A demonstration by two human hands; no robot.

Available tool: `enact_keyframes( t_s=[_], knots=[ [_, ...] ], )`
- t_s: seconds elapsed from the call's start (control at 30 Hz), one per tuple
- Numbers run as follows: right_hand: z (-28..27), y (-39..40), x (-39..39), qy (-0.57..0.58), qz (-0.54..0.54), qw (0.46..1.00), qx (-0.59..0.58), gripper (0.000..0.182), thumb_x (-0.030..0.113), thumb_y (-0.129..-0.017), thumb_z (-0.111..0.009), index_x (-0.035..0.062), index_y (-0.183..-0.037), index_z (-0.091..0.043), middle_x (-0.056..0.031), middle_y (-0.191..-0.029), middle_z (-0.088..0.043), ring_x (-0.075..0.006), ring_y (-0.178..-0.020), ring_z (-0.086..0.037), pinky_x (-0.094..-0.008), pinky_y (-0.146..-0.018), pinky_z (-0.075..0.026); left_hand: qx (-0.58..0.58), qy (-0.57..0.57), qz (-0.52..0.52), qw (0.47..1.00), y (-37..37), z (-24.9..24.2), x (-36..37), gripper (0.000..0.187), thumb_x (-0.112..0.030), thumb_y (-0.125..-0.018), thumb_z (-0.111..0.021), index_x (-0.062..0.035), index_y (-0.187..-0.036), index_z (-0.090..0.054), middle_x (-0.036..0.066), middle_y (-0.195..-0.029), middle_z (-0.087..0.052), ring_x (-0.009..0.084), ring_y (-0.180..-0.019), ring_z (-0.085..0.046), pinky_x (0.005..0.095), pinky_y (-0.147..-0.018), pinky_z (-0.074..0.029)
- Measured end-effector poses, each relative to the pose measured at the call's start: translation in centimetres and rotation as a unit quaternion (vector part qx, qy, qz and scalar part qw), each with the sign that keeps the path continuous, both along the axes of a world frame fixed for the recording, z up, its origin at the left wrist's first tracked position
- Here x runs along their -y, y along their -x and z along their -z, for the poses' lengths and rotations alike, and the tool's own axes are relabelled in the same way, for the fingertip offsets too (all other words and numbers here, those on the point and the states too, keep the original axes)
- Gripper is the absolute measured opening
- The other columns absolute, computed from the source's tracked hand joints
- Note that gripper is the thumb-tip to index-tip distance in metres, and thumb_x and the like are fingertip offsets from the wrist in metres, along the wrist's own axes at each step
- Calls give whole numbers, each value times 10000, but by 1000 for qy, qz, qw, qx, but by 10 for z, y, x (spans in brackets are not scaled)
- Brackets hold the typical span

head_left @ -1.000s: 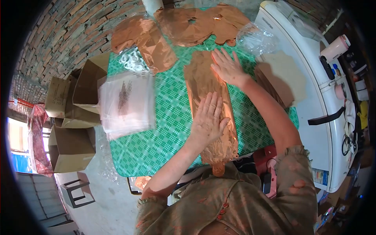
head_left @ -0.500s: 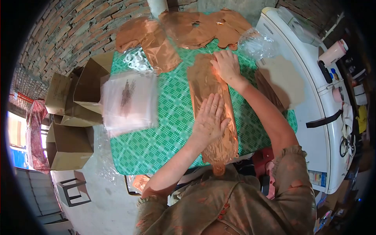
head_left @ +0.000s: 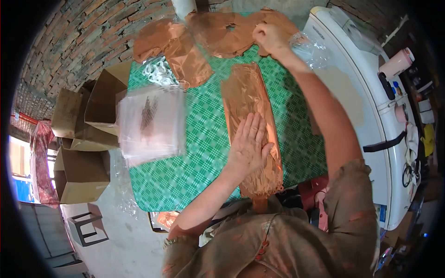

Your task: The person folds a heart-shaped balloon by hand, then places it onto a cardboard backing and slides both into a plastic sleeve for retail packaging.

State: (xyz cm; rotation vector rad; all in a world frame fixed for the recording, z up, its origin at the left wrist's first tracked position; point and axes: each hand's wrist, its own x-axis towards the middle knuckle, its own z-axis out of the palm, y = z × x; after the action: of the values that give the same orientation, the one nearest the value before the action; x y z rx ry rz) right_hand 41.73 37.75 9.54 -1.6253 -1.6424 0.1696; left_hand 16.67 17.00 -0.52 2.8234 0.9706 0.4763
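My left hand (head_left: 250,146) lies flat on a long folded strip of shiny copper-coloured foil (head_left: 246,88), its fingers stretched out. The strip runs from mid-table to the near edge, where a narrow end hangs over. My right hand (head_left: 272,41) is at the back right of the table, over flat copper-coloured foil pieces (head_left: 227,39). Its fingers are curled closed; I cannot make out whether anything is between them. Crumpled clear plastic (head_left: 309,51) lies close to the right wrist.
The table has a green checked cloth (head_left: 199,120). On its left are a stack of clear plastic bags (head_left: 150,123), white cord (head_left: 160,72) and another copper foil piece (head_left: 187,60). Cardboard boxes (head_left: 88,178) stand left of the table, a white fridge (head_left: 366,139) right.
My right hand has moved up and away from the top of the folded foil strip to the foil pieces at the back, and its fingers have curled. The left hand stays in place.
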Motion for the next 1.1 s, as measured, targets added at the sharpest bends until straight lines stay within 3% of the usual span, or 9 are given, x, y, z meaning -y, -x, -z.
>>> enact_keyframes(
  t_s=[0.1, 0.23, 0.37, 0.43, 0.5, 0.57, 0.67, 0.87, 1.1],
  knots=[
    [-63, 4, 82, 51, -58, 997, -24, 197, 198, -994, -663, 8, -943, -664, -63, -784, -636, -162, -732, -662, -372, -696, -533, -10, -1, 1, 1000, -1, 2, -1, 752, -495, -1092, -435, 41, -1613, -349, 217, -1701, -301, 349, -1608, -217, 472, -1330, -140],
    [-89, -9, 225, 117, -207, 958, 159, 108, 96, -933, -624, 2, -957, -671, -119, -884, -663, -269, -869, -675, -386, -773, -525, -12, -18, -1, 1000, -1, 5, -1, 750, -505, -1096, -417, 36, -1611, -357, 216, -1698, -312, 343, -1609, -220, 466, -1329, -143],
    [-60, -47, 341, 228, -184, 910, 292, 170, 144, -881, -706, 5, -977, -694, -155, -1001, -693, -355, -935, -676, -441, -835, -561, 1, -27, 2, 1000, -1, 11, -2, 745, -503, -1094, -423, 40, -1602, -372, 225, -1687, -332, 351, -1603, -235, 470, -1324, -154],
    [-63, -32, 390, 356, -157, 811, 437, 244, 145, -869, -746, 27, -1078, -702, -133, -1123, -691, -349, -1018, -676, -439, -853, -585, 11, -30, 4, 999, -1, 10, -2, 739, -492, -1089, -444, 45, -1592, -387, 232, -1680, -343, 361, -1597, -248, 475, -1321, -167],
    [-56, -21, 412, 330, -123, 850, 393, 310, 145, -873, -756, 30, -1152, -684, -131, -1181, -681, -356, -1075, -664, -444, -896, -584, 21, -27, 8, 999, 0, 9, -3, 732, -479, -1083, -464, 50, -1585, -395, 237, -1677, -345, 369, -1592, -260, 479, -1318, -177],
    [-56, -9, 411, 314, -102, 891, 311, 461, 147, -872, -768, 16, -1293, -637, -150, -1267, -675, -381, -1173, -647, -460, -997, -552, 30, -19, 10, 999, 0, 8, -2, 726, -466, -1078, -484, 54, -1578, -403, 245, -1673, -347, 376, -1586, -271, 483, -1316, -186],
    [-42, 27, 374, 148, -138, 950, 239, 482, 141, -882, -756, 7, -1327, -627, -182, -1378, -630, -385, -1288, -599, -468, -1091, -493, 38, -11, 14, 999, -1, 6, -3, 719, -449, -1069, -510, 61, -1566, -415, 256, -1664, -352, 385, -1579, -283, 489, -1312, -199],
    [62, 46, 251, 59, -251, 930, 261, 628, 374, -1106, -438, -1, -1604, -363, -217, -1654, -373, -350, -1571, -303, -505, -1272, -226, 37, -21, 24, 999, 2, 7, -5, 715, -446, -1058, -532, 73, -1541, -437, 265, -1650, -366, 402, -1575, -282, 498, -1310, -209],
    [97, 34, 164, 122, -180, 923, 319, 695, 491, -1119, -323, 59, -1662, -281, -128, -1752, -224, -254, -1642, -119, -521, -1319, -63, -24, -4, 11, 1000, -1, 5, -3, 767, -487, -1073, -474, 63, -1596, -368, 256, -1675, -334, 382, -1594, -251, 494, -1321, -166]
  ],
)
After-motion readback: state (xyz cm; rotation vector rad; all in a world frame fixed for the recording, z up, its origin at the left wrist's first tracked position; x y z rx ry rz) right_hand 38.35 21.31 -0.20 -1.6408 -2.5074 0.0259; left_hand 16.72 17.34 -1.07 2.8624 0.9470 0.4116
